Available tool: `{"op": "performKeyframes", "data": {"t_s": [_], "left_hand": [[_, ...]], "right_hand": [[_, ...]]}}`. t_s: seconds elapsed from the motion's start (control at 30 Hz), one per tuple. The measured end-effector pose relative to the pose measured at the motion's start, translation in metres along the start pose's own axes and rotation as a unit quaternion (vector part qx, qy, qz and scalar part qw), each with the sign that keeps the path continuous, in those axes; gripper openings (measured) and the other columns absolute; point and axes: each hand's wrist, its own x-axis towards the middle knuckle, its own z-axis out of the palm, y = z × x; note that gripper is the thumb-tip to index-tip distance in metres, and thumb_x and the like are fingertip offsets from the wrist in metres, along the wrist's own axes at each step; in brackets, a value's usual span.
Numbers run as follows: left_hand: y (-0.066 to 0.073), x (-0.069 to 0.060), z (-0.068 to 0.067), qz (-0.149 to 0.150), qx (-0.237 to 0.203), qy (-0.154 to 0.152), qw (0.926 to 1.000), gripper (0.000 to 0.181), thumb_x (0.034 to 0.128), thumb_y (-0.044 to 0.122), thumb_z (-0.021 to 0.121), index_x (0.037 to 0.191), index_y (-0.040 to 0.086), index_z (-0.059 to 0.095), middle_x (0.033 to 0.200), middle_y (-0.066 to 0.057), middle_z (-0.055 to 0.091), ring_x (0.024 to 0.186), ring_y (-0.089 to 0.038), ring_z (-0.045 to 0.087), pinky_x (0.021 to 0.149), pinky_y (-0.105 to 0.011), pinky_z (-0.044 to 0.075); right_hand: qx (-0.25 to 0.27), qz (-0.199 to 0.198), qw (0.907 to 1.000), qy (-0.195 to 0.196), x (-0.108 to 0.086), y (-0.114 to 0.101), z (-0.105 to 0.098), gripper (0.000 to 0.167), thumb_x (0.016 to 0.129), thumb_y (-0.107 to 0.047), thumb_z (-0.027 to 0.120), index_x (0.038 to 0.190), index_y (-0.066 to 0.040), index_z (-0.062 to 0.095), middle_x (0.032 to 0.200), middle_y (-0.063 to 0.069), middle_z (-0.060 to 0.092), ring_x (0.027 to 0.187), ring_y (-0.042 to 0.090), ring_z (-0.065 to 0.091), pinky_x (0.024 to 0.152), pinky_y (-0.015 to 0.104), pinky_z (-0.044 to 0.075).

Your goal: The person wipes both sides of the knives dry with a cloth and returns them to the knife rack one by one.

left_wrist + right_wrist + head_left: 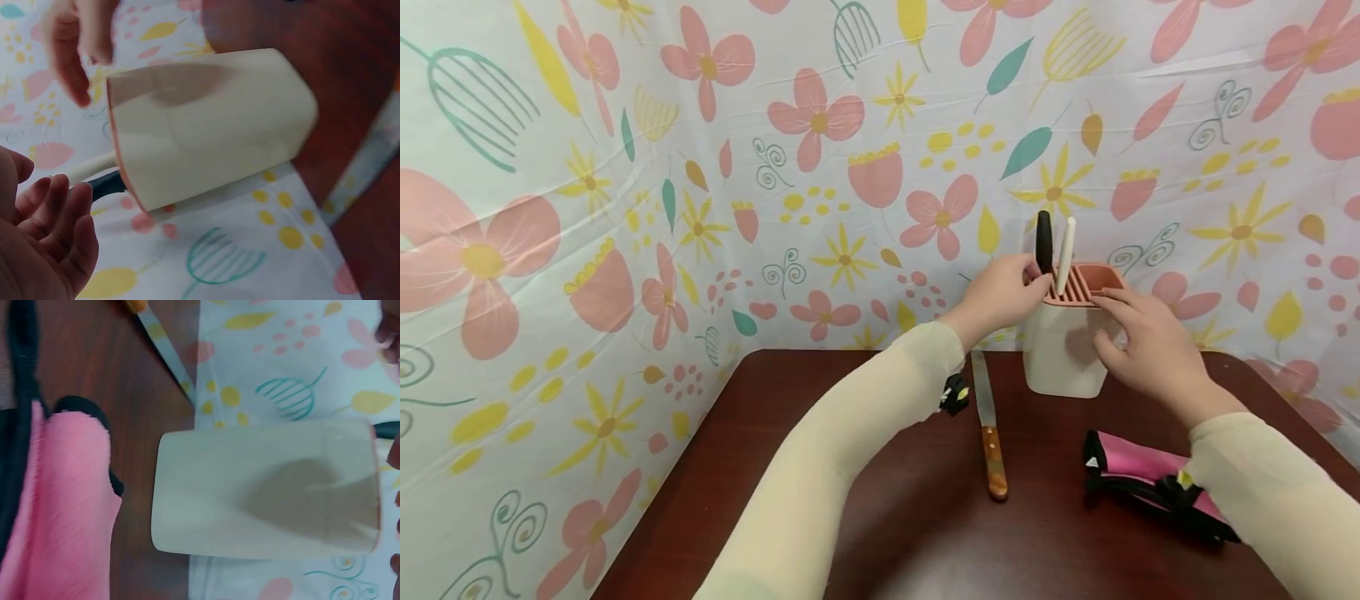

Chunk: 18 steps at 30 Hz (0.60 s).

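Observation:
A cream knife block (1063,350) with a salmon-coloured slotted top stands upright at the back of the table. Out of its slots rise a black-handled knife (1044,242) and a white-handled knife (1065,254). My left hand (1000,292) is beside the base of the black handle, fingers loosely bent; in the left wrist view the fingers (59,219) partly overlap both handles, and I see no firm grip. On the other side, my right hand (1150,346) has its fingertips at the block's front right rim, thumb apart from the fingers.
A long knife (992,454) with a wooden handle lies on the dark red table (917,517), blade pointing to the back. At the right, under my forearm, lies a pink and black folded item (1138,467). Flower-patterned cloth (820,208) hangs behind and at the left.

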Motion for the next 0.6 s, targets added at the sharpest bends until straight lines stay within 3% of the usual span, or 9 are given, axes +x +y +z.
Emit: {"op": "performKeyframes", "data": {"t_s": [0.13,0.27,0.37,0.47,0.6], "left_hand": [[-0.025,-0.027,0.006,-0.001,0.012,-0.05,0.9987,0.031,0.1065,0.043,0.051,0.085,0.022,0.058,0.073,0.004,0.059,0.061,-0.012,0.053,0.056,-0.025,0.044],[-0.057,-0.052,0.027,-0.027,0.047,-0.115,0.9919,0.036,0.1048,0.046,0.053,0.08,0.02,0.055,0.065,0.005,0.053,0.054,-0.011,0.047,0.051,-0.025,0.039],[-0.079,-0.071,0.047,-0.056,0.067,-0.173,0.9811,0.038,0.1032,0.05,0.055,0.079,0.02,0.057,0.063,0.006,0.053,0.053,-0.011,0.048,0.051,-0.027,0.041],[-0.096,-0.091,0.067,-0.095,0.071,-0.221,0.9681,0.041,0.1012,0.053,0.057,0.078,0.019,0.059,0.063,0.005,0.055,0.054,-0.014,0.059,0.051,-0.029,0.046],[-0.106,-0.111,0.087,-0.146,0.061,-0.247,0.9562,0.051,0.0951,0.062,0.062,0.068,0.019,0.055,0.058,0.003,0.052,0.054,-0.021,0.066,0.05,-0.033,0.051]], "right_hand": [[0.009,-0.028,0.9984,-0.047,-0.017,-0.006,-0.016,0.055,0.081,-0.009,0.076,0.134,-0.004,0.065,0.132,0.022,0.066,0.121,0.045,0.06,0.098,0.061,0.045],[0.007,-0.023,0.9867,-0.161,-0.045,-0.011,-0.026,0.056,0.085,-0.021,0.082,0.137,-0.008,0.064,0.13,0.015,0.07,0.119,0.036,0.067,0.095,0.057,0.049],[0.009,0.009,0.9719,-0.235,-0.068,-0.012,-0.026,0.057,0.088,-0.034,0.081,0.136,-0.007,0.065,0.129,0.014,0.071,0.119,0.037,0.068,0.094,0.059,0.053],[0.011,0.039,0.9611,-0.273,-0.086,-0.013,-0.021,0.062,0.088,-0.045,0.08,0.133,-0.005,0.066,0.127,0.017,0.072,0.118,0.04,0.068,0.093,0.061,0.054],[-0.007,0.074,0.9434,-0.323,-0.104,-0.013,-0.017,0.08,0.08,-0.057,0.082,0.134,-0.001,0.064,0.128,0.023,0.069,0.116,0.043,0.067,0.087,0.063,0.055]]}}
